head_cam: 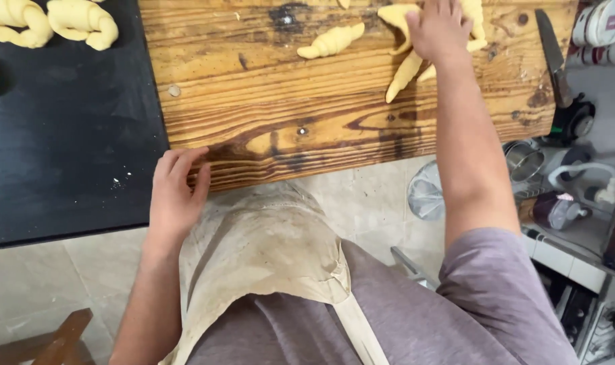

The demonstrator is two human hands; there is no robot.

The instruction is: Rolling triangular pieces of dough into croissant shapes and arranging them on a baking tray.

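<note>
Pressing our right hand (440, 28) flat, fingers spread, on raw dough crescents (407, 64); left hand (175, 192) open on wooden board (267, 115) edge. Dough looks soft, light, easily dented; we lift from thick middle.

A single head-worn camera looked steeply down from the person's own standpoint, close above the torso and apron (267, 250). It faced forward over the near edge of the wooden surface (334, 115), with the floor (368, 203) in view below. No second view existed.
</note>
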